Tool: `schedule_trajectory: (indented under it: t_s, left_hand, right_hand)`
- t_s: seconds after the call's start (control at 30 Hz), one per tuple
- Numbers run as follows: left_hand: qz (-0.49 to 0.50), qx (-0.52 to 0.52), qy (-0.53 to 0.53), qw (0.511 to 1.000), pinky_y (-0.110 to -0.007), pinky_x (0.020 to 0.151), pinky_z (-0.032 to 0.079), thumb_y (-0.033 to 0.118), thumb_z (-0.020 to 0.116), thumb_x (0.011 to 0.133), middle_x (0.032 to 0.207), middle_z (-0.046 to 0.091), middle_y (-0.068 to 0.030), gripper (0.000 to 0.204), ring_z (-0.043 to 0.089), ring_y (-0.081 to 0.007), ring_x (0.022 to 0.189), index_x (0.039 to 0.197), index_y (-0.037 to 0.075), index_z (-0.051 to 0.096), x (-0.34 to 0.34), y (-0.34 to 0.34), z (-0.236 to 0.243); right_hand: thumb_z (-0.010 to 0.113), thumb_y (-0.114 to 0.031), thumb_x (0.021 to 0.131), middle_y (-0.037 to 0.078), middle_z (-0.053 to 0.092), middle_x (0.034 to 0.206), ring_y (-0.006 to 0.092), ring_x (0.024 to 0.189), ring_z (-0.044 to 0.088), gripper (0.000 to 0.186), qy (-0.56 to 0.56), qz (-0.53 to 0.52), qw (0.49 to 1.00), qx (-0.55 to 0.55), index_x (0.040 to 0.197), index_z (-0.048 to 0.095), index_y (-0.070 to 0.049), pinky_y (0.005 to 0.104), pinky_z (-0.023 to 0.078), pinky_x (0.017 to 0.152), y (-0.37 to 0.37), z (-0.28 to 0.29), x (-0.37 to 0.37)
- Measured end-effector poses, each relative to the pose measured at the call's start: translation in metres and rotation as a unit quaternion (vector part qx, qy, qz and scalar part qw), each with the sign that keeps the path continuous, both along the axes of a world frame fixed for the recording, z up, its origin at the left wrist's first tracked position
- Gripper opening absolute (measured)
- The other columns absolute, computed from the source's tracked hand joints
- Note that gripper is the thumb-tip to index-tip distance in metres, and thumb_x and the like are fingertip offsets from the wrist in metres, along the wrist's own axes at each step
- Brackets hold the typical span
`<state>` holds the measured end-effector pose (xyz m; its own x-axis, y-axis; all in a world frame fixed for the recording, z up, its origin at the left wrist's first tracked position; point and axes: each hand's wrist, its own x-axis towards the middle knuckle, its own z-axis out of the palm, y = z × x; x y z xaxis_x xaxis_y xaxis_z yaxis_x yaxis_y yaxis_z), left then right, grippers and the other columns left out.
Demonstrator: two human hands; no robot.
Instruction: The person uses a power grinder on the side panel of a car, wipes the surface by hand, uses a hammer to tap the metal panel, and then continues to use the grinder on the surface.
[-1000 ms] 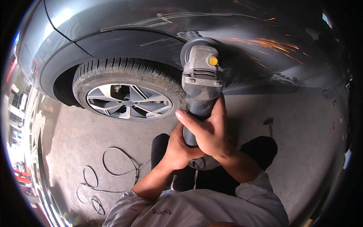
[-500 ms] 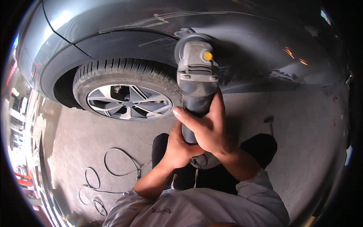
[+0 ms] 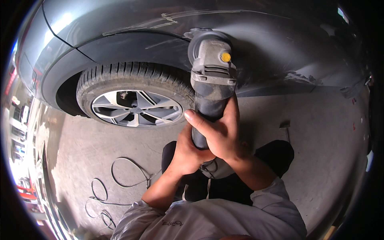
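Note:
An angle grinder (image 3: 213, 84) with a grey head, a yellow button and a black body is held in both my hands. My right hand (image 3: 224, 136) wraps around the middle of its body, thumb lying across the top. Farther back, my left hand (image 3: 188, 154) is closed around the rear end. The grinder's round disc (image 3: 196, 50) is up at the dark grey car panel (image 3: 272, 44), just right of the wheel arch; whether it touches is hidden by the head. Scraped patches and pale scratches (image 3: 168, 18) mark the panel.
Left of the grinder is the car's wheel, with a black tyre (image 3: 120, 74) and a silver rim (image 3: 136, 108). A looped cable (image 3: 130, 182) lies on the concrete floor (image 3: 120, 148). A small long-handled tool (image 3: 285, 127) lies near my right knee (image 3: 276, 156).
The grinder's head has shifted slightly to the right along the panel, with both hands still around it. Orange sparks seen earlier at the right no longer show, and the pale dust haze has thinned.

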<state>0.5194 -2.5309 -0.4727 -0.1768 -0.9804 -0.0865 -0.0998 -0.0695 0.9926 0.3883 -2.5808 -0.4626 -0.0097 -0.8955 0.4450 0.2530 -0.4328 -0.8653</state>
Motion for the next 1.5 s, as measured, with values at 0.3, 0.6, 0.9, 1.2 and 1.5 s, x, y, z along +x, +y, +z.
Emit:
schedule_trajectory:
  t_s: [0.3,0.6,0.9,1.2,1.5]
  left_hand:
    - [-0.001,-0.013,-0.029,1.000,-0.038,0.099,0.055,0.009,0.094,0.070,0.121,0.073,-0.0169,0.080,0.070,-0.0241,0.110,0.139,-0.004,0.057,0.001,-0.004,0.005]
    - [-0.011,-0.014,-0.052,0.998,-0.040,0.100,0.055,0.010,0.094,0.070,0.123,0.073,-0.0174,0.080,0.071,-0.0252,0.112,0.139,-0.005,0.057,0.002,-0.005,0.011]
    - [-0.009,0.007,-0.046,0.999,-0.040,0.099,0.055,0.011,0.094,0.070,0.120,0.074,-0.0171,0.079,0.071,-0.0249,0.110,0.138,-0.004,0.057,0.001,-0.007,0.008]
    - [0.031,0.005,-0.046,0.998,-0.039,0.093,0.057,0.012,0.094,0.070,0.114,0.075,-0.0165,0.071,0.073,-0.0244,0.104,0.132,-0.004,0.061,-0.004,0.002,0.004]
    - [0.045,-0.008,-0.039,0.998,-0.039,0.094,0.058,0.010,0.093,0.069,0.115,0.076,-0.0163,0.070,0.073,-0.0255,0.104,0.130,-0.004,0.062,-0.003,0.006,-0.004]
  right_hand:
    - [0.087,-0.017,0.094,0.015,0.056,0.121,0.0205,0.107,0.058,0.064,-0.011,-0.015,1.000,0.009,0.135,0.043,0.005,0.0384,0.052,0.092,-0.001,0.003,0.001]
    - [0.087,-0.015,0.094,0.014,0.056,0.120,0.0200,0.104,0.059,0.063,-0.056,-0.013,0.997,0.043,0.134,0.043,0.005,0.0377,0.052,0.089,0.002,0.003,0.001]
    - [0.090,-0.021,0.092,0.016,0.057,0.120,0.0203,0.103,0.059,0.068,-0.064,-0.027,0.997,0.037,0.134,0.043,0.005,0.0388,0.053,0.089,-0.002,0.001,0.001]
    - [0.090,-0.025,0.092,0.019,0.054,0.127,0.0247,0.115,0.057,0.078,0.020,-0.017,1.000,0.009,0.141,0.038,0.007,0.0420,0.050,0.100,-0.002,-0.004,-0.003]
    - [0.089,-0.014,0.091,0.016,0.059,0.134,0.0220,0.121,0.059,0.075,0.045,-0.045,0.998,-0.007,0.148,0.044,0.004,0.0394,0.050,0.105,0.003,-0.010,-0.001]
